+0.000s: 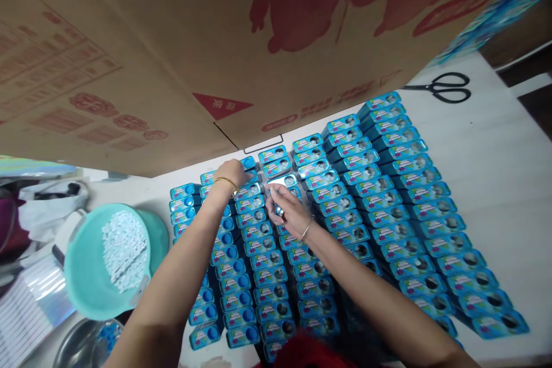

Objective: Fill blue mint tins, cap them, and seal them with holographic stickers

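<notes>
Rows of narrow blue tins [261, 245] stand upright, their printed lids facing up, each with a round opening at one end. In the left columns, blue round caps [239, 265] fill the openings; farther right many openings look dark or whitish inside. My left hand [230, 172] is over the far tins of the left-middle columns, its fingers drawn together at a lid; anything in them is hidden. Palm partly turned up, my right hand [287, 210] hovers over the middle column with curled fingers. Something small may lie in it, but I cannot make it out.
A large printed cardboard box [181, 57] stands behind the tins. Black scissors [444, 87] lie at the far right. On the left are a turquoise basin [81, 276] holding small white pieces [123, 241] and a metal bowl [77, 345] with blue caps.
</notes>
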The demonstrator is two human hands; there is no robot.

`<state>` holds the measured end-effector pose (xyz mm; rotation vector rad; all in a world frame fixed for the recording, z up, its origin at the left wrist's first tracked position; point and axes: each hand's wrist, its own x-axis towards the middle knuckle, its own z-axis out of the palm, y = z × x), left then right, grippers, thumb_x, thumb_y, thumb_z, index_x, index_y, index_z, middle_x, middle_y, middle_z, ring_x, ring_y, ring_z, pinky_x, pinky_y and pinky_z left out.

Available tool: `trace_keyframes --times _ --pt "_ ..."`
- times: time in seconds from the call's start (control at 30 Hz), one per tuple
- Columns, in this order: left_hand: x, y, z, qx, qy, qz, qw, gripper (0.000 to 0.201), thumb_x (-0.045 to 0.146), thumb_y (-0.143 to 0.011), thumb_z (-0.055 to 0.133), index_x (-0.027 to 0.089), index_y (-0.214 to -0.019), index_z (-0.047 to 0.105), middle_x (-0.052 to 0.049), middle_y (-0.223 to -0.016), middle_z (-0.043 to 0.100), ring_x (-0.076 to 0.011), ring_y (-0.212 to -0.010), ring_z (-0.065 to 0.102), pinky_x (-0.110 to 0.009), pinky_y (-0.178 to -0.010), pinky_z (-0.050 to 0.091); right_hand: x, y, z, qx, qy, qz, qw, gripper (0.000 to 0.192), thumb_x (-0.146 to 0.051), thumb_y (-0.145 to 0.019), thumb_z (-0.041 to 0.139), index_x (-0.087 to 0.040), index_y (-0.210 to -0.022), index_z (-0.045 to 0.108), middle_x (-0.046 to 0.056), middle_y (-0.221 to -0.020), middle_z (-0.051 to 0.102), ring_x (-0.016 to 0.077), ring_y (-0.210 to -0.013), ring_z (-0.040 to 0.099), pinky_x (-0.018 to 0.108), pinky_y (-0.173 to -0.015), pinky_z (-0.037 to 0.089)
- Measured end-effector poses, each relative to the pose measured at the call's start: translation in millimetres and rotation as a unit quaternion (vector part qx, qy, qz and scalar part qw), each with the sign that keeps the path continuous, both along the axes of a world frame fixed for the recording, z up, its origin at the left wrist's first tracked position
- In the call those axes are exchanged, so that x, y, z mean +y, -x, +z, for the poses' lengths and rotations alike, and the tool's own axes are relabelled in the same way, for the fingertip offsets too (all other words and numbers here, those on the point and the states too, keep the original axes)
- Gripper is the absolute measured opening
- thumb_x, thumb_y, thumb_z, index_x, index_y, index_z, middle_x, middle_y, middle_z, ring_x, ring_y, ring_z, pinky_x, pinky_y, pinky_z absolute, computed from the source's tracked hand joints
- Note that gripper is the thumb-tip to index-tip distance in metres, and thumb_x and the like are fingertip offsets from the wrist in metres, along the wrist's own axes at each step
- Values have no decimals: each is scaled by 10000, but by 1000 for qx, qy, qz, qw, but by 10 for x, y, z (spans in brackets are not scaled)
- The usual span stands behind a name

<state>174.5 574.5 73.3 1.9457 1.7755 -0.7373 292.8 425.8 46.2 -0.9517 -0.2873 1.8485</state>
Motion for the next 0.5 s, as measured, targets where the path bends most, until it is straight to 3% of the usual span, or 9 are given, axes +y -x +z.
trace_keyframes --times 0.13,0.23,0.33,0.43,0.5 --pt "10 -12 6 36 2 -10 999 446 547 -765 621 145 -941 696 -182 -1031 691 -330 -1004 643 -355 -788 487 9 29 18 -6 -8 7 1000 395 -523 -816 616 -244 -1048 460 -85 -635 502 42 -352 330 189 -366 171" --pt "-119 0 78 16 -43 -8 999 389 479 -778 634 138 -958 687 -182 -1023 686 -329 -994 640 -369 -793 485 2 37 78 1 -5 0 1000 441 -529 -787 649 -251 -1054 435 -89 -661 506 32 -354 332 178 -362 189" --pt "-439 39 155 -174 -85 -21 981 218 330 -828 586 170 -942 682 -108 -953 687 -240 -911 639 -334 -805 479 -31 14 134 10 -1 -16 1000 492 -539 -756 680 -268 -1068 414 -90 -698 513 23 -357 340 167 -357 188" --pt "-862 115 171 -428 -28 -38 902 148 294 -819 590 193 -844 694 -53 -909 656 -178 -897 602 -301 -852 469 -82 9 175 0 15 -23 1000 549 -565 -730 697 -285 -1101 404 -100 -692 504 19 -358 338 159 -353 204" --pt "-1099 163 150 -508 -5 -3 862 127 306 -778 641 191 -783 694 -54 -939 631 -180 -942 579 -311 -892 456 -111 41 204 -8 36 -22 999 584 -580 -719 699 -294 -1127 392 -104 -676 505 21 -367 342 154 -357 224"
